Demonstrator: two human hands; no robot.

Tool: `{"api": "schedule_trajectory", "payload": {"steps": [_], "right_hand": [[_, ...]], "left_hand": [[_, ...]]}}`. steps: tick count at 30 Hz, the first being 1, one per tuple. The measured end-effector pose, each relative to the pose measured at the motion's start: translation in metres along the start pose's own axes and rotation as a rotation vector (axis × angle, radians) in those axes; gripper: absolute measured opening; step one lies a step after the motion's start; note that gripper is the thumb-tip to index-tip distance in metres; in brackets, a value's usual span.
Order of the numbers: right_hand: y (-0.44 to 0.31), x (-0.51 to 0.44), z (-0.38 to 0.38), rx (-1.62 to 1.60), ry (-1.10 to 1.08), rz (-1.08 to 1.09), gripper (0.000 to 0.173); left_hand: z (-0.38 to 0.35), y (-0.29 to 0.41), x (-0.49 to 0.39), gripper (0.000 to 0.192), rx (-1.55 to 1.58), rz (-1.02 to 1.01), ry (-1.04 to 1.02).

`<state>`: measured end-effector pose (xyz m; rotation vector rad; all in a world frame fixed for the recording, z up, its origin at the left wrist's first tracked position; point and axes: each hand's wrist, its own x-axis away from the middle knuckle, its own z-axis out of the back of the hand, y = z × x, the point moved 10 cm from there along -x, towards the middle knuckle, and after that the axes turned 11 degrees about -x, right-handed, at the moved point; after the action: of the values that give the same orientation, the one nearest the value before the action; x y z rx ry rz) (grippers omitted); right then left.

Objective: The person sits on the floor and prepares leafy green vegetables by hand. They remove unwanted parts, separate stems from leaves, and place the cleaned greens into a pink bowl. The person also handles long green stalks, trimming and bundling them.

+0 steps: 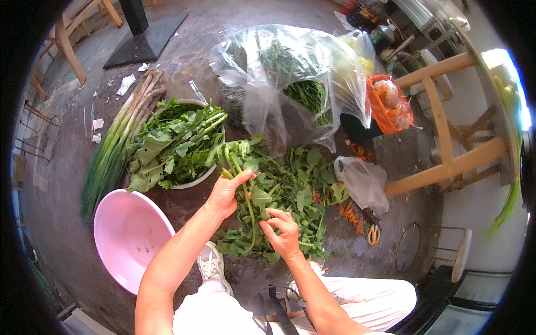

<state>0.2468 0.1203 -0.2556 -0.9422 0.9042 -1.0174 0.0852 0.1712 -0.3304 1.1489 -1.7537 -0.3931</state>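
Note:
My left hand [226, 194] is closed around the green stems of a leafy vegetable [250, 201]. Lower and to the right, my right hand [282, 232] has its thumb and forefinger at a leaf of the same greens. Beneath both hands spreads a heap of loose leafy greens [303, 180] on the floor. A round basin piled with leafy greens [167, 150] stands beyond my left hand, its pale rim [197, 181] partly covered. Nearer to me on the left is a pink plastic basin [134, 238], with small dark bits at its bottom.
Long green onions [115, 142] lie at the left. Clear plastic bags of greens [276, 63] stand beyond the heap, beside an orange mesh bag [389, 104]. Orange-handled scissors [373, 235], a crumpled plastic bag [362, 182] and orange scraps [351, 215] lie right. A wooden stool frame [448, 167] stands there.

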Motion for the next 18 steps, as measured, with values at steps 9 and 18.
{"api": "schedule_trajectory", "payload": {"steps": [9, 18], "right_hand": [[0.013, -0.017, -0.009, -0.421, -0.148, -0.471, 0.021], [0.125, -0.05, 0.089, -0.036, 0.198, -0.46, 0.028]], "left_hand": [[-0.056, 0.038, 0.043, 0.027, -0.16, -0.143, -0.386], [-0.056, 0.09, 0.086, 0.037, -0.174, -0.154, -0.542]]}}
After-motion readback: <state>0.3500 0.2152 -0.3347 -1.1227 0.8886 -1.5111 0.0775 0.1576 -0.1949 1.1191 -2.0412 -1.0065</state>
